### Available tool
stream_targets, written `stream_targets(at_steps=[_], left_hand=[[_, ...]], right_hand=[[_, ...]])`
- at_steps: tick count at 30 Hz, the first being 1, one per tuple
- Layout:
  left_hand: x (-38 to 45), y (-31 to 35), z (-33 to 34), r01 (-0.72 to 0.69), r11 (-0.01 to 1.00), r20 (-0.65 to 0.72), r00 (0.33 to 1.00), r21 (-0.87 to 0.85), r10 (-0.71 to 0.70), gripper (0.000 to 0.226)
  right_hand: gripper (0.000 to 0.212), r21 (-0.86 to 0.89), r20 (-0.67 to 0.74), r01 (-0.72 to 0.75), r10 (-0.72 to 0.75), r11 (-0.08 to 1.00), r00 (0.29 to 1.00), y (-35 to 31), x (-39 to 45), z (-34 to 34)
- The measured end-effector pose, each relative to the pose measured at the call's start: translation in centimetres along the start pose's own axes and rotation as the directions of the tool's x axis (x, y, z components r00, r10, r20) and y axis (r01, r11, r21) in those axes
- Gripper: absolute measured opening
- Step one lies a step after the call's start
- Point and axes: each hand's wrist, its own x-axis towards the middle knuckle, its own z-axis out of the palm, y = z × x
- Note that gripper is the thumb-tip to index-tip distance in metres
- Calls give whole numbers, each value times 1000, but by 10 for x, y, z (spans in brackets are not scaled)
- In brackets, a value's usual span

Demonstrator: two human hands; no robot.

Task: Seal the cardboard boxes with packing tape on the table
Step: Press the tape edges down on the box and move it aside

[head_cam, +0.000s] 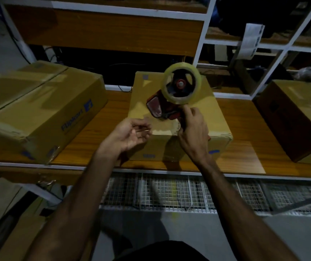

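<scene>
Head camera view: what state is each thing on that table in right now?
Middle brown cardboard box: flaps shut, dispenser over it.
Red tape dispenser with clear roll: gripped by right hand.
Left hand: loosely curled, holding nothing.
Large left cardboard box: closed.
Right cardboard box: closed.

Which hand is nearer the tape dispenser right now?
Right. The right hand grips the tape dispenser by its handle; the left hand hovers apart, beside the middle box.

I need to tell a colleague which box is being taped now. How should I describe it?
On the wooden table stand three cardboard boxes. It is the middle box, directly before the person. Only this one carries the red tape dispenser with its clear roll, gripped by the right hand.
</scene>
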Motion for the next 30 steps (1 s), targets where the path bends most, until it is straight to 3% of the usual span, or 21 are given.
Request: stream_targets(at_steps=[9, 13, 22, 30], left_hand=[[-9, 7, -83, -25, 978, -89, 995, 209, 45, 14], [-12, 4, -121, -33, 987, -155, 986, 156, 57, 17], [11, -31, -135, 77, 990, -68, 994, -121, -85, 16], [29, -58, -137, 134, 982, -1, 991, -133, -135, 17]], right_hand=[[56, -115, 111, 83, -71, 990, 991, -47, -1, 30], [57, -139, 84, 81, -70, 987, 994, -51, 1, 30], [51, -190, 102, 142, -125, 971, 987, -56, 20, 41], [49, -143, 148, 97, -75, 985, 986, -42, 9, 44]])
